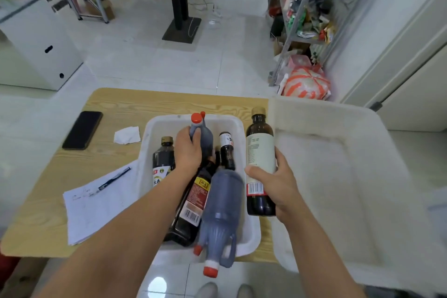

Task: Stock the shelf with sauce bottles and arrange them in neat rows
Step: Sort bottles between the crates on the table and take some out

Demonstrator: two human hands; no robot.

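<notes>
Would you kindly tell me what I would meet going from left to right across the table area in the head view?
Phone → crumpled tissue → white tub of bottles → brown bottle held by the right hand → large white bin.

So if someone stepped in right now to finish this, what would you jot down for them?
Left hand: grips the upright red-capped jug inside the white tub.
Right hand: holds the gold-capped brown bottle, lifted beside the tub.
Also in the tub: a second red-capped jug lying down, a large dark bottle lying down, a gold-capped dark bottle and a small dark bottle.
Done: nothing visibly shelved yet.
Left: carry every bottle to the shelf and line them in neat rows.
</notes>
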